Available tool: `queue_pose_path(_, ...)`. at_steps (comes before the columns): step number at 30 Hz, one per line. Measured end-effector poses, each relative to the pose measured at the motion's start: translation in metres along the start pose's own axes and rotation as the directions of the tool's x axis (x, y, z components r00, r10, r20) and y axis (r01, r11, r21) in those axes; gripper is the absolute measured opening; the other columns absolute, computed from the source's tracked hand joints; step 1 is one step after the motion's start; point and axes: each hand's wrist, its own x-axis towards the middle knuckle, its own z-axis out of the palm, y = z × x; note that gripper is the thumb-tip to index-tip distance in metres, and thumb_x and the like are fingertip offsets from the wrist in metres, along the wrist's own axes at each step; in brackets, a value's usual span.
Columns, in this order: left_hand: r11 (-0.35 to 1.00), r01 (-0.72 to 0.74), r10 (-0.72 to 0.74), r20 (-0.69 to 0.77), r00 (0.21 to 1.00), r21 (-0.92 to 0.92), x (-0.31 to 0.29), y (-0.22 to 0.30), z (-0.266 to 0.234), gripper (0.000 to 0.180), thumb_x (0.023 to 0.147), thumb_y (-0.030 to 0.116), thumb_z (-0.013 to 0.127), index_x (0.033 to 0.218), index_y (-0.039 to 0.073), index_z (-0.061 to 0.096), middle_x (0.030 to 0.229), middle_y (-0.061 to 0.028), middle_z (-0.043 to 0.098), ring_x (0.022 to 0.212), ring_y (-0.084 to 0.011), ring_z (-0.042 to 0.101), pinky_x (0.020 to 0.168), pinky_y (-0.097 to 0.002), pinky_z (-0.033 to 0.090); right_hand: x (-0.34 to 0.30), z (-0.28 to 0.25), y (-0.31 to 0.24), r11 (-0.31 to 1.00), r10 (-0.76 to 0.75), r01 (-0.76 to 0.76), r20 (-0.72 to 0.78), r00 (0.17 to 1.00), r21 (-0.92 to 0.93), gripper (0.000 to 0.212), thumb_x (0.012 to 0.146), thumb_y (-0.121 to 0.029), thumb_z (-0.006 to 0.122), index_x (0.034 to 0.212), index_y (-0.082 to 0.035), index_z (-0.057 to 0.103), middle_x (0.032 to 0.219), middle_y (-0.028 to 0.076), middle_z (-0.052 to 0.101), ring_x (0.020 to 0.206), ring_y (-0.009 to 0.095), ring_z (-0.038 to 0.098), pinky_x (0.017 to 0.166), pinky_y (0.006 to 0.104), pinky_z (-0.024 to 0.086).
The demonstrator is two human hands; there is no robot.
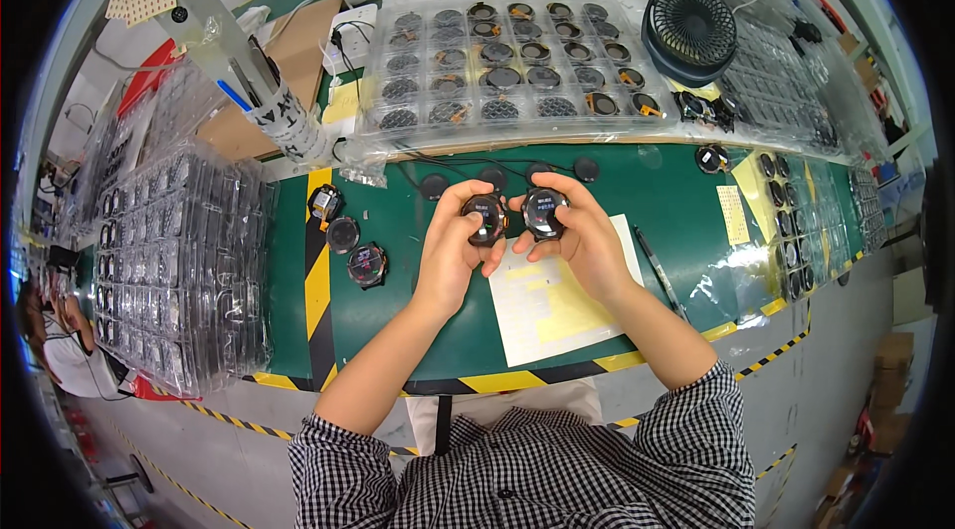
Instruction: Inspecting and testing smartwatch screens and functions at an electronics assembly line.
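Over the green tabletop I hold two round black watch bodies side by side, faces up and screens lit. My left hand (453, 246) is closed round one watch body (486, 219), thumb on its face. The other watch body (544, 212) sits in my right hand (582, 243), also with the thumb at its edge. Beneath my hands lies a white sheet with a yellow patch (542, 315). To the left rest a watch body with an orange strip (325, 203), a round dark disc (343, 235) and another watch body (367, 265).
A clear tray of round watch parts (497, 62) spans the back, beside a black fan (693, 27). Stacked clear trays (179, 270) stand at left. A pen (660, 272) lies right of the sheet. Black round pads with cables (492, 177) sit behind my hands.
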Motion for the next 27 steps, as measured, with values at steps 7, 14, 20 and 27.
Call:
queue_pose_path(7,0.993,-0.032,0.035,-0.027,0.999,0.115,-0.001,-0.001,0.003,0.032,0.093,0.002,0.045,0.124,0.006,0.044,0.095,-0.0086,0.052,0.061,-0.0114,0.053,0.049,-0.0241,0.039,-0.002,0.000,-0.001,0.996,-0.027,0.027,-0.001,1.000,-0.081,0.043,0.098,-0.014,0.035,0.140,-0.006,0.038,0.123,0.021,0.059,0.078,0.025,0.066,0.066,0.0339,0.055)
queue_pose_path(14,0.876,-0.276,0.305,-0.011,0.952,0.395,0.001,-0.014,0.000,0.040,0.082,-0.002,0.070,0.114,0.007,0.048,0.105,-0.0054,0.053,0.086,-0.0096,0.055,0.072,-0.0224,0.045,0.004,-0.006,0.004,0.978,0.029,-0.047,0.091,0.995,0.204,0.048,0.101,-0.043,0.036,0.137,-0.011,0.041,0.127,0.019,0.056,0.082,0.022,0.058,0.063,0.0284,0.047)
queue_pose_path(20,0.668,-0.431,0.472,0.102,0.875,0.606,0.004,-0.017,-0.009,0.037,0.080,0.001,0.073,0.107,0.006,0.048,0.114,-0.0089,0.052,0.105,-0.0134,0.051,0.090,-0.0281,0.042,0.003,-0.011,0.006,0.902,0.128,-0.173,0.138,0.982,0.395,0.037,0.102,-0.036,0.038,0.129,-0.012,0.045,0.125,0.017,0.058,0.090,0.021,0.057,0.075,0.0309,0.045)
queue_pose_path(27,0.872,-0.246,0.291,-0.044,0.956,0.423,0.003,-0.015,-0.001,0.044,0.081,0.000,0.072,0.115,0.006,0.045,0.113,-0.0083,0.052,0.098,-0.0110,0.051,0.084,-0.0249,0.044,0.005,-0.007,0.004,0.896,0.066,-0.115,0.126,0.990,0.428,0.044,0.104,-0.037,0.035,0.141,-0.013,0.036,0.135,0.018,0.049,0.101,0.025,0.058,0.088,0.0339,0.047)
